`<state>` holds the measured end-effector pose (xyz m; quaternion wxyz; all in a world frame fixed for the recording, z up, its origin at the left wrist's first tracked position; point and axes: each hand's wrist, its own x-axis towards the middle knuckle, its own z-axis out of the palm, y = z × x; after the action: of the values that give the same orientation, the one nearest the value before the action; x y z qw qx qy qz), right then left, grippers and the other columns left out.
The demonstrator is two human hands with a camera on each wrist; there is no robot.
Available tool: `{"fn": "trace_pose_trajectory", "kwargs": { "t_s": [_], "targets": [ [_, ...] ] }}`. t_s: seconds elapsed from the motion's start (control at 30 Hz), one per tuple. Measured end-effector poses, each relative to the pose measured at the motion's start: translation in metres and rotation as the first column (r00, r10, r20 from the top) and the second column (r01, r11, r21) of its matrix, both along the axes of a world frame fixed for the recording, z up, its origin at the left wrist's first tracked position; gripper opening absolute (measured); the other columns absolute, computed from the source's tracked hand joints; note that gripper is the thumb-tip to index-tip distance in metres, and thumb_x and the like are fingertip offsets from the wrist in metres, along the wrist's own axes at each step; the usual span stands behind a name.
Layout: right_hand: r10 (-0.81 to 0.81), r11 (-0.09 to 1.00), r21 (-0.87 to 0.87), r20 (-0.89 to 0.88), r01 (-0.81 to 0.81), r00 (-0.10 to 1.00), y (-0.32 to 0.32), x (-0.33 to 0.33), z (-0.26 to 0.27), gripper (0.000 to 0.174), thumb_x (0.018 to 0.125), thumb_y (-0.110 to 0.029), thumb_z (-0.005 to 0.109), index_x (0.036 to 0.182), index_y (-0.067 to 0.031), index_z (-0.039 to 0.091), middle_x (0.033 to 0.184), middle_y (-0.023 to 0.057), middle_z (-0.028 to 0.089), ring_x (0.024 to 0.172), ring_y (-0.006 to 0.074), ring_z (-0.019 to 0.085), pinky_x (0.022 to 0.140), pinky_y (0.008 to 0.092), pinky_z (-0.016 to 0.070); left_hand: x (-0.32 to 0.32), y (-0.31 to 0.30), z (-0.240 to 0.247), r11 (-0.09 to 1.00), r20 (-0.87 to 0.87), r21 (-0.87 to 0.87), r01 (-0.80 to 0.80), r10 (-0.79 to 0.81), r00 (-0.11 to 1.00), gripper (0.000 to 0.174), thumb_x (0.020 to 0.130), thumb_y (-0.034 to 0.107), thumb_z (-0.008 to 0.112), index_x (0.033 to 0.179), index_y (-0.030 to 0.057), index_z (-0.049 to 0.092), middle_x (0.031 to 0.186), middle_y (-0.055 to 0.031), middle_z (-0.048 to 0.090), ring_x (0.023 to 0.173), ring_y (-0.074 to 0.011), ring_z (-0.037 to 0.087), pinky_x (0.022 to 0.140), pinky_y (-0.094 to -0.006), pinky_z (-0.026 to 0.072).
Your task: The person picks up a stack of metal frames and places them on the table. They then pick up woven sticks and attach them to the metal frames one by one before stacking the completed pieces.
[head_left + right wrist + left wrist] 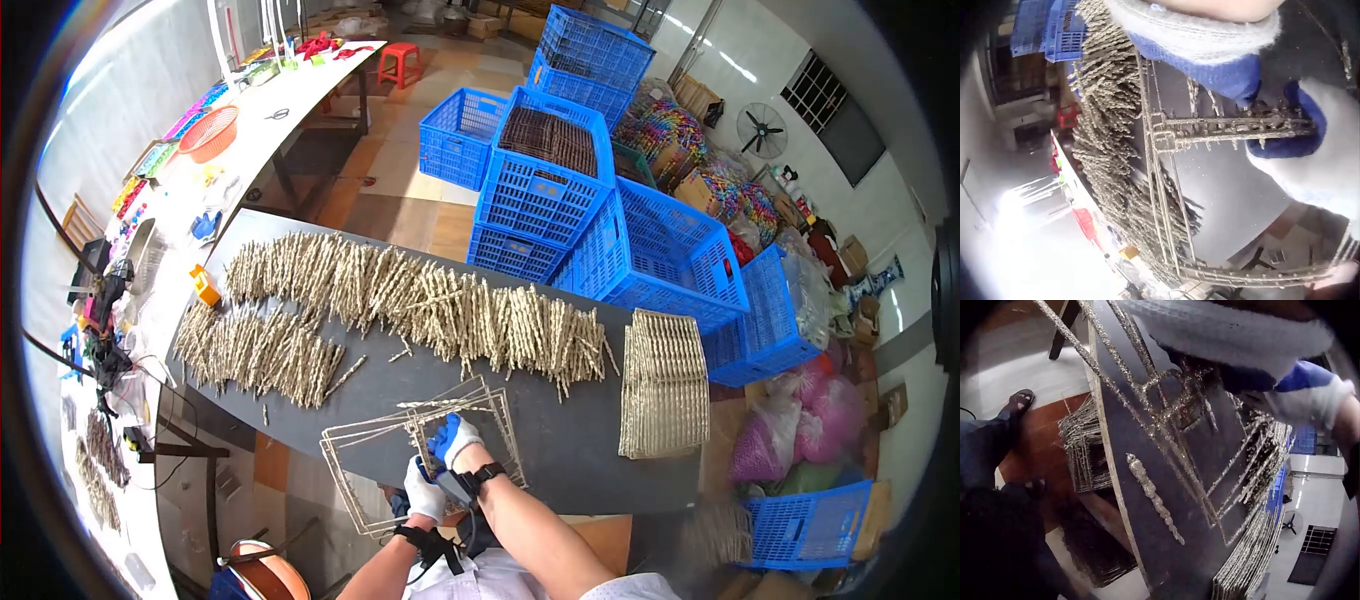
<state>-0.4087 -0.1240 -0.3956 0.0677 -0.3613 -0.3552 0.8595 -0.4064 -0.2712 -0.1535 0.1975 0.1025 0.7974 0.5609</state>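
Note:
Several glittery, gold-coloured rectangular wire frames (358, 432) lie overlapped at the table's near edge. The left hand (425, 490), in a white glove with blue fingers, grips their middle bar (1210, 130); its curled fingers (1294, 145) show in the right wrist view. Just beyond it, the right hand (456, 440), gloved alike, pinches the same bar from the other side, its fingertips partly hidden. In the left wrist view the left glove (1229, 331) covers part of the bars, and a loose twisted glittery stick (1154, 499) lies on the dark table (1141, 550).
Long rows of twisted sticks (400, 290) cross the table beyond the hands. A stack of finished-looking frames (664, 385) sits at the right end. Blue crates (545, 190) stand behind the table; a white side table (255, 150) runs along the left.

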Motion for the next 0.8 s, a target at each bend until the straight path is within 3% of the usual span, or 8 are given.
{"fn": "trace_pose_trajectory", "kwargs": {
  "t_s": [0.07,0.13,0.2,0.37,0.43,0.5,0.63,0.8],
  "targets": [
    [-0.165,0.772,-0.458,-0.814,-0.441,0.557,-0.001,0.005,0.107,0.024,0.098,-0.022,0.040,0.112,-0.0105,0.055,0.105,0.0108,0.061,0.095,0.0241,0.059,0.090,0.0401,0.0468,-0.002,0.002,-0.011,0.999,-0.092,0.014,0.044,-0.042,0.995,0.035,0.071,0.002,0.073,0.103,0.0040,0.058,0.089,-0.0117,0.065,0.080,-0.0234,0.063,0.077,-0.0331,0.0498],
    [0.147,0.968,0.221,-0.118,-0.119,0.982,-0.005,0.035,0.163,0.026,0.097,-0.011,0.044,0.118,-0.0002,0.054,0.113,0.0146,0.061,0.100,0.0233,0.063,0.091,0.0332,0.0500,-0.010,0.006,0.014,0.986,0.028,0.089,0.141,-0.144,0.989,0.036,0.072,0.001,0.073,0.105,0.0034,0.058,0.089,-0.0100,0.066,0.080,-0.0180,0.063,0.076,-0.0311,0.0500],
    [-0.157,0.985,0.064,-0.008,0.157,0.988,-0.003,0.056,0.310,0.028,0.094,-0.004,0.051,0.121,0.0033,0.053,0.121,0.0143,0.060,0.109,0.0208,0.061,0.096,0.0307,0.0489,-0.013,0.009,0.013,0.982,0.045,0.084,0.168,-0.172,0.984,0.037,0.073,0.001,0.073,0.107,0.0030,0.058,0.090,-0.0093,0.066,0.080,-0.0162,0.062,0.076,-0.0303,0.0500],
    [-0.004,0.729,0.683,0.075,-0.048,0.997,0.034,0.136,0.391,0.026,0.088,0.008,0.057,0.113,0.0029,0.060,0.110,0.0087,0.068,0.103,0.0133,0.063,0.092,0.0271,0.0487,-0.019,0.016,0.021,0.988,0.022,0.108,0.107,-0.110,0.994,0.038,0.073,0.001,0.072,0.108,0.0012,0.058,0.089,-0.0073,0.065,0.079,-0.0131,0.059,0.077,-0.0285,0.0495],
    [-0.032,0.581,0.810,0.120,-0.079,0.992,0.047,0.168,0.386,0.028,0.082,0.003,0.065,0.109,-0.0027,0.063,0.104,0.0102,0.069,0.096,0.0204,0.066,0.087,0.0304,0.0510,-0.028,0.008,0.029,0.989,0.004,0.095,0.112,-0.113,0.994,0.038,0.074,0.001,0.071,0.109,0.0017,0.057,0.090,-0.0061,0.064,0.080,-0.0116,0.059,0.077,-0.0276,0.0493],
    [-0.024,-0.031,0.967,0.251,-0.252,0.968,0.062,0.184,0.379,0.037,0.074,-0.010,0.074,0.109,-0.0101,0.064,0.093,0.0114,0.068,0.083,0.0300,0.066,0.078,0.0396,0.0523,-0.038,0.002,0.044,0.987,0.021,0.146,0.064,-0.068,0.997,0.037,0.076,-0.002,0.070,0.110,0.0026,0.056,0.090,-0.0043,0.063,0.081,-0.0102,0.058,0.077,-0.0266,0.0491],
    [0.133,-0.551,0.531,0.817,-0.643,0.561,0.037,0.177,0.298,0.047,0.075,-0.047,0.069,0.109,-0.0156,0.062,0.106,0.0091,0.061,0.105,0.0292,0.055,0.088,0.0461,0.0433,-0.068,-0.021,0.073,0.951,0.061,0.276,-0.136,0.124,0.990,0.038,0.078,-0.006,0.067,0.113,0.0023,0.056,0.098,-0.0034,0.060,0.083,-0.0107,0.055,0.076,-0.0257,0.0475],
    [0.210,-0.640,0.584,0.758,-0.499,0.618,0.006,0.153,0.202,0.023,0.086,-0.032,0.057,0.104,-0.0220,0.068,0.120,0.0089,0.058,0.121,0.0292,0.047,0.104,0.0536,0.0314,-0.107,-0.077,0.094,0.838,0.069,0.369,-0.403,0.407,0.911,0.039,0.080,-0.007,0.065,0.117,0.0023,0.056,0.101,-0.0026,0.059,0.082,-0.0097,0.053,0.075,-0.0240,0.0463]
  ]
}}
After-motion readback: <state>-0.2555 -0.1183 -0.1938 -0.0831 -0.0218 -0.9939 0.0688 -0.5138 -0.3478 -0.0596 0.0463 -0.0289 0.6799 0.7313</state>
